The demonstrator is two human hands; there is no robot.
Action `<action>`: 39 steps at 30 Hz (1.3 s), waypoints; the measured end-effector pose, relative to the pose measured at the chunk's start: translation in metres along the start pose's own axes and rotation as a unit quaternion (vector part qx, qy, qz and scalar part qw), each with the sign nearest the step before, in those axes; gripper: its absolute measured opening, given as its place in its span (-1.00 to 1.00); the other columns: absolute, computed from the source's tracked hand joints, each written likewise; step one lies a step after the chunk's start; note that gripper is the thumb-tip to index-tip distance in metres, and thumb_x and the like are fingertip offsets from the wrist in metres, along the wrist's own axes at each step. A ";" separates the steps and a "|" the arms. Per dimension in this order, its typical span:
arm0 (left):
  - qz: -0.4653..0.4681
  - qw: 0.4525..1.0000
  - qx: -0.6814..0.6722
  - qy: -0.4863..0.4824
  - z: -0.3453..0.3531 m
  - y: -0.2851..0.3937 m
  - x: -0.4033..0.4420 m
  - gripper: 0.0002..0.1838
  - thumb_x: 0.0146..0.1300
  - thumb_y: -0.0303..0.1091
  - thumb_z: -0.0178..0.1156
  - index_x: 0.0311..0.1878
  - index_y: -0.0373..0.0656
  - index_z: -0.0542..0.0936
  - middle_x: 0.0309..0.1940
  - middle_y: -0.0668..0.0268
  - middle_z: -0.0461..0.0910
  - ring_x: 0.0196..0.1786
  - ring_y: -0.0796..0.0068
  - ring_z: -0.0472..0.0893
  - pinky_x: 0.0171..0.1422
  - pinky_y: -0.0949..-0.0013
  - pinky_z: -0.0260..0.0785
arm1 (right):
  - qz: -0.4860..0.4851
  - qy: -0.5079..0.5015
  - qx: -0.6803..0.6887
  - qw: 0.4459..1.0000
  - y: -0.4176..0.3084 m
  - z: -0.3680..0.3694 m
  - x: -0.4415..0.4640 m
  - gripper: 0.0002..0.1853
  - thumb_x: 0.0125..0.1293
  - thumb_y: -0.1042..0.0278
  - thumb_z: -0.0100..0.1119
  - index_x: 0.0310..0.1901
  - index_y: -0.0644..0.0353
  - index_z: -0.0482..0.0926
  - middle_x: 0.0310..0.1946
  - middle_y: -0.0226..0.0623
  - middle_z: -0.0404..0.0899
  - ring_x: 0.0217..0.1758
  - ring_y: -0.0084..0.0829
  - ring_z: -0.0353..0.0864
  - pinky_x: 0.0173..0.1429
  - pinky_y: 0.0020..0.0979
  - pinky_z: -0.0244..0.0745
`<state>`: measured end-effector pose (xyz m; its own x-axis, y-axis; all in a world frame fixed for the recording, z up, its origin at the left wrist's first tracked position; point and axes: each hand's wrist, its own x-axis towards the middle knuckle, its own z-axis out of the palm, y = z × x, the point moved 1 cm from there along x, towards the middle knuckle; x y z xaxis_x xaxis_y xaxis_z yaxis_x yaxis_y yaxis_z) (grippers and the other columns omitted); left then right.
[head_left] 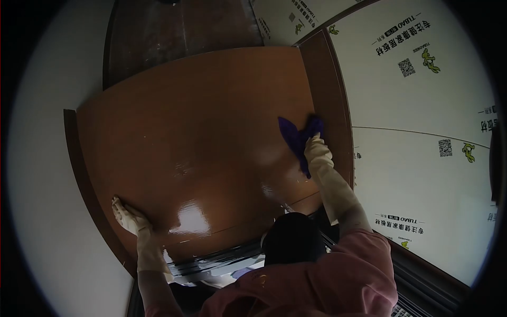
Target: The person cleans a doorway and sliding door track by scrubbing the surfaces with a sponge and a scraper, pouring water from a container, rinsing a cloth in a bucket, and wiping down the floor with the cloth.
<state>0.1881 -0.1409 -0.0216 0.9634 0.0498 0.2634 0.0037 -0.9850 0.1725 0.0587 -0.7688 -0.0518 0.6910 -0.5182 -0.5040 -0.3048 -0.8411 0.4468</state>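
Note:
My right hand [319, 150], in a pale rubber glove, presses a purple cloth [297, 141] onto a glossy brown wooden panel [211, 116], near the panel's right edge. Its fingers are closed on the cloth, which hangs out to either side of them. My left hand [128, 215], gloved in the same way, rests with fingers stretched out on the panel close to its left edge. Bright reflections and a few small pale specks show on the brown surface.
A raised brown edge [330, 90] borders the panel on the right, and another edge [90, 185] on the left. White printed boards [401, 100] cover the right side. Beyond the panel lies a dark, dusty surface [182, 26]. A rounded black shape [294, 240] is near my body.

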 end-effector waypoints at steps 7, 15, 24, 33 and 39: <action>-0.029 0.999 0.025 -0.016 -0.004 0.001 0.003 -0.59 0.40 -0.43 -0.12 0.29 -0.23 0.39 0.25 0.05 0.44 0.34 0.06 0.38 0.42 0.10 0.19 | -0.078 -0.050 -0.211 0.973 0.009 -0.037 -0.100 -0.57 0.41 0.15 0.03 0.23 0.14 0.40 0.10 -0.20 0.50 0.20 -0.22 0.47 0.27 -0.20 0.38; -0.015 1.000 0.023 0.008 0.001 -0.005 0.001 -0.58 0.38 -0.46 -0.11 0.29 -0.22 0.39 0.26 0.06 0.45 0.34 0.06 0.39 0.42 0.09 0.20 | 0.061 0.062 0.240 0.967 -0.013 0.024 -0.008 -0.49 0.29 0.11 0.21 0.27 -0.11 0.44 0.35 -0.18 0.31 0.43 -0.10 0.28 0.48 -0.28 0.27; 0.031 0.999 0.016 0.016 0.011 -0.014 -0.003 -0.60 0.44 -0.42 -0.15 0.30 -0.22 0.37 0.29 0.14 0.44 0.33 0.05 0.39 0.41 0.10 0.21 | -0.004 0.212 -0.339 0.917 0.035 -0.302 0.173 -0.32 0.29 -0.05 0.11 0.39 0.07 0.31 0.46 -0.14 0.16 0.51 -0.11 0.09 0.53 -0.14 -0.05; 0.020 0.999 0.029 0.001 0.004 -0.014 0.000 -0.60 0.46 -0.41 -0.16 0.32 -0.21 0.33 0.29 0.09 0.43 0.34 0.06 0.39 0.41 0.12 0.22 | -0.152 -0.140 -0.387 0.899 0.032 -0.099 0.002 -0.40 0.47 0.23 -0.07 0.50 -0.01 0.08 0.56 -0.23 -0.11 0.63 -0.18 -0.19 0.66 -0.14 -0.31; 0.056 0.998 0.003 0.035 0.016 -0.019 0.000 -0.62 0.44 -0.44 -0.15 0.28 -0.20 0.36 0.27 0.15 0.46 0.33 0.07 0.40 0.40 0.12 0.22 | -0.041 0.169 -0.327 0.929 0.047 -0.235 0.101 -0.45 0.46 0.24 -0.17 0.45 0.09 0.18 0.52 -0.11 0.03 0.60 -0.11 -0.08 0.62 -0.08 -0.23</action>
<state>0.1924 -0.1245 -0.0397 0.9365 -0.0501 0.3470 -0.1015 -0.9861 0.1317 0.2685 -0.8245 0.0922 0.8941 -0.2855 -0.3451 0.1452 -0.5443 0.8262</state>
